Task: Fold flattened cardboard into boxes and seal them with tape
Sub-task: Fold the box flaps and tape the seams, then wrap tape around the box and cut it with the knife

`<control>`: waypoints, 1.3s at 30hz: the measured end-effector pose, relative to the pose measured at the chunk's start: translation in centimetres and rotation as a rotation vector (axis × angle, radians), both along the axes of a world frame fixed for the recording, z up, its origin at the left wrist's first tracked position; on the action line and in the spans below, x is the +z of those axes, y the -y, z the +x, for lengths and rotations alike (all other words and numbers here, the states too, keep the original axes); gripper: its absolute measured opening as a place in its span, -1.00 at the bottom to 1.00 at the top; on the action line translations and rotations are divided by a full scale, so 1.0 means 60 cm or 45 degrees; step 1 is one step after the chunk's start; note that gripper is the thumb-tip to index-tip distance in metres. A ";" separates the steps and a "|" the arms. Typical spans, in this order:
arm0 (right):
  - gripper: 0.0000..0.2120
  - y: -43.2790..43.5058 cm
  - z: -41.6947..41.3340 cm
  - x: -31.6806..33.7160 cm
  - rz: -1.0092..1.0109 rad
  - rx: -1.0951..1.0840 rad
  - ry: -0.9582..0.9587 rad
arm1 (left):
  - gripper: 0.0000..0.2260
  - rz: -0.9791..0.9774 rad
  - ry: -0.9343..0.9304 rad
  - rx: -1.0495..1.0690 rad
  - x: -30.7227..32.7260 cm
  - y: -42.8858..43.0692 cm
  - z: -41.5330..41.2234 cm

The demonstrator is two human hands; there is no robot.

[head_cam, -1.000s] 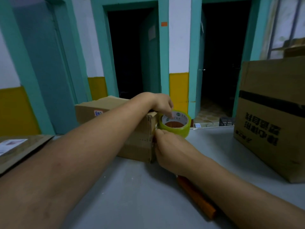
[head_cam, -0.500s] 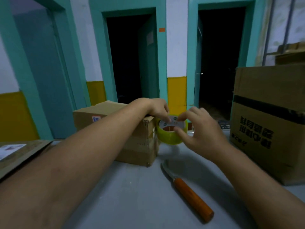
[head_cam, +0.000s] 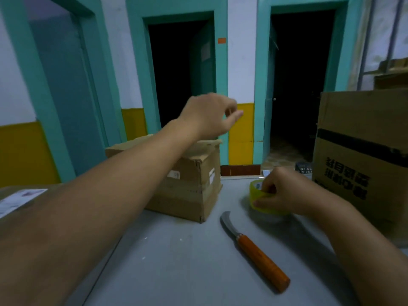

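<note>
A small closed cardboard box (head_cam: 189, 186) with labels and old tape stands on the grey table (head_cam: 176, 266). My left hand (head_cam: 207, 115) hovers in the air above the box's top, fingers loosely curled, nothing visible in it. To the right of the box, my right hand (head_cam: 284, 191) grips a yellow-green tape roll (head_cam: 254, 194) that rests on the table, thumb against its outer side and fingers over the top. Most of the roll is hidden under the hand.
A curved knife with an orange handle (head_cam: 258, 255) lies on the table in front of the roll. A large cardboard box (head_cam: 362, 151) with black tape stands at the right. Flattened cardboard with a white label (head_cam: 13, 199) lies at the left edge. Dark doorways are behind.
The tape roll has moved from the box's right edge down onto the table, now in my right hand. My left hand has let go of it and risen above the box.
</note>
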State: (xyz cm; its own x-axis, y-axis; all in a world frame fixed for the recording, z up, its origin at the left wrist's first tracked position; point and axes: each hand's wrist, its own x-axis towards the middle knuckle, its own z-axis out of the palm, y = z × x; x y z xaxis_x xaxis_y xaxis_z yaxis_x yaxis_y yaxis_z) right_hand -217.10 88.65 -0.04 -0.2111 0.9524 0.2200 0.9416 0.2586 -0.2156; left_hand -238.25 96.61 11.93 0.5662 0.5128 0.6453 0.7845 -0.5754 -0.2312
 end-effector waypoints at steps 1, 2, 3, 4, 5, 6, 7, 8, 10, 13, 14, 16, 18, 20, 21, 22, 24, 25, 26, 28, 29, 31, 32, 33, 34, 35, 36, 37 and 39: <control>-0.78 0.000 0.003 0.001 -0.038 -0.011 0.015 | -0.66 -0.021 0.110 -0.090 0.005 0.016 -0.017; -0.77 0.000 0.006 0.002 -0.075 -0.031 0.038 | -0.67 -0.066 0.189 -0.159 0.005 0.032 -0.039; -0.74 0.000 0.007 0.002 -0.115 -0.052 0.070 | -0.68 -0.108 0.240 -0.198 -0.001 0.045 -0.068; -0.70 0.000 0.010 0.001 -0.157 -0.077 0.098 | -0.70 -0.134 0.284 -0.207 -0.014 0.054 -0.101; -0.66 0.001 0.010 0.002 -0.182 -0.096 0.103 | -0.75 -0.124 0.345 -0.202 -0.034 0.054 -0.139; -0.62 0.004 0.009 0.003 -0.178 -0.110 0.075 | -0.81 -0.077 0.437 -0.184 -0.058 0.049 -0.181; -0.58 0.008 0.004 0.004 -0.119 -0.119 0.013 | -0.86 0.010 0.556 -0.147 -0.085 0.039 -0.223; -0.55 0.012 -0.004 0.005 -0.001 -0.130 -0.068 | -0.87 0.083 0.706 -0.078 -0.111 0.028 -0.262; -0.57 0.018 -0.030 0.007 0.300 -0.053 -0.262 | -0.84 0.115 1.020 0.097 -0.148 0.003 -0.327; -0.74 0.025 -0.088 0.010 0.204 0.316 -0.251 | -0.72 -0.109 1.434 0.296 -0.171 -0.018 -0.378; -0.78 0.022 -0.108 0.009 0.101 0.418 -0.133 | -0.65 -0.257 1.543 0.332 -0.177 -0.023 -0.382; -0.74 0.006 -0.139 0.015 -0.001 0.490 0.019 | -0.47 -0.675 1.743 0.284 -0.192 -0.023 -0.373; -0.67 -0.016 -0.156 0.031 -0.005 0.460 0.019 | -0.27 -1.022 1.939 0.097 -0.215 -0.027 -0.362; -0.64 -0.035 -0.165 0.039 -0.002 0.425 0.020 | -0.25 -1.114 2.070 -0.058 -0.232 -0.033 -0.356; -0.63 -0.041 -0.167 0.036 0.013 0.410 0.012 | -0.26 -1.100 2.100 -0.085 -0.236 -0.036 -0.356; -0.64 -0.042 -0.169 0.029 0.040 0.391 -0.005 | -0.26 -1.084 2.119 -0.096 -0.239 -0.034 -0.352; -0.65 -0.035 -0.174 0.010 0.112 0.346 -0.084 | -0.26 -1.045 2.124 -0.069 -0.245 -0.036 -0.345; -0.65 -0.031 -0.177 0.003 0.134 0.326 -0.112 | -0.26 -1.027 2.122 -0.058 -0.247 -0.040 -0.342; -0.65 -0.027 -0.180 0.000 0.150 0.311 -0.095 | -0.27 -1.011 2.130 -0.055 -0.247 -0.040 -0.340; -0.66 -0.021 -0.181 0.000 0.138 0.299 -0.016 | -0.29 -1.001 2.148 -0.059 -0.248 -0.043 -0.340; -0.67 -0.018 -0.180 0.001 0.110 0.310 -0.018 | -0.27 -1.002 2.142 -0.051 -0.248 -0.044 -0.343; -0.63 -0.010 -0.171 0.006 0.057 0.339 -0.067 | -0.21 -0.999 2.123 -0.050 -0.248 -0.041 -0.349; -0.60 -0.007 -0.161 0.011 0.049 0.337 -0.128 | -0.18 -1.008 2.115 -0.059 -0.251 -0.045 -0.357; -0.55 -0.004 -0.146 0.019 0.047 0.317 -0.214 | -0.16 -1.009 2.125 -0.059 -0.253 -0.051 -0.364; -0.50 -0.005 -0.125 0.028 0.066 0.272 -0.287 | -0.16 -0.972 2.139 -0.025 -0.254 -0.057 -0.370; -0.44 -0.007 -0.102 0.039 0.107 0.211 -0.318 | -0.20 -0.880 2.131 0.034 -0.252 -0.061 -0.371; -0.40 -0.011 -0.077 0.050 0.143 0.142 -0.305 | -0.31 -0.729 2.110 0.089 -0.248 -0.062 -0.371; -0.36 -0.013 -0.052 0.058 0.126 0.082 -0.265 | -0.46 -0.535 2.088 0.141 -0.241 -0.062 -0.370; -0.40 -0.015 -0.008 0.063 -0.107 -0.003 -0.199 | -0.67 -0.126 2.031 0.168 -0.226 -0.058 -0.370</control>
